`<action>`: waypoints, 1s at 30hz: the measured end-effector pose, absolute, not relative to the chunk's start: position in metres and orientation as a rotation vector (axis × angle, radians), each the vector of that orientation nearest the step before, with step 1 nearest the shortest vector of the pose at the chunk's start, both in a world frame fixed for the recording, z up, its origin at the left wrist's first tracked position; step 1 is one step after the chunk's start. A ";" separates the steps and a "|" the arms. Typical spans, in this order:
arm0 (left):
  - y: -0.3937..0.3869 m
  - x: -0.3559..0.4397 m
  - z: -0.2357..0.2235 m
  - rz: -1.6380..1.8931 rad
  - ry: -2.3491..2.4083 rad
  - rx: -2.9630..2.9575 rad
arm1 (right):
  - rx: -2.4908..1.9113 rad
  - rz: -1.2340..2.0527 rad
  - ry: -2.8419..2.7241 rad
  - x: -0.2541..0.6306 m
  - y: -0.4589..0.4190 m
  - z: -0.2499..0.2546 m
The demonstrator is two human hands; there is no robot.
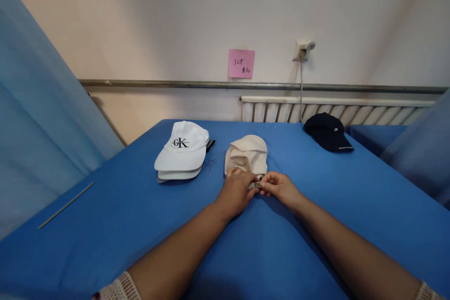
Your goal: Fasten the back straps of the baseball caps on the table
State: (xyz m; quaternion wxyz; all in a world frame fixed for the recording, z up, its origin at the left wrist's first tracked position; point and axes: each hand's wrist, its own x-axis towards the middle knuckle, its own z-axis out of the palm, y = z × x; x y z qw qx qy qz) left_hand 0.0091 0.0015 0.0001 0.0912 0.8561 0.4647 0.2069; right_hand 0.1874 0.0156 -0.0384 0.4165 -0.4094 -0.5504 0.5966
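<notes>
A beige baseball cap lies on the blue-covered table in front of me, its crown creased and its back strap towards me. My left hand is closed on the near left side of the cap, its thumb and fingers at the strap. Pinched at the strap's small metal buckle is my right hand, thumb and fingertips pressed together. Fingers partly hide the strap. To the left sits a stack of white caps, the top one bearing dark letters.
A dark navy cap rests at the back right of the table. A thin stick lies near the left edge. Blue curtains hang at the sides. Behind are a radiator, a rail and a pink note.
</notes>
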 end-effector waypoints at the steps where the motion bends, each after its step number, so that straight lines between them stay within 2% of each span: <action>1: 0.001 0.009 0.001 0.619 1.387 2.566 | -1.036 1.510 -1.374 0.188 0.015 -0.037; 13: 0.001 0.007 0.004 0.597 1.469 2.666 | -1.052 1.477 -1.341 0.183 0.020 -0.043; 20: 0.004 0.002 0.005 0.561 1.518 2.690 | -1.215 1.404 -1.250 0.186 0.024 -0.041; 30: 0.006 -0.003 0.007 0.558 1.539 2.629 | -1.262 1.463 -1.162 0.186 0.023 -0.040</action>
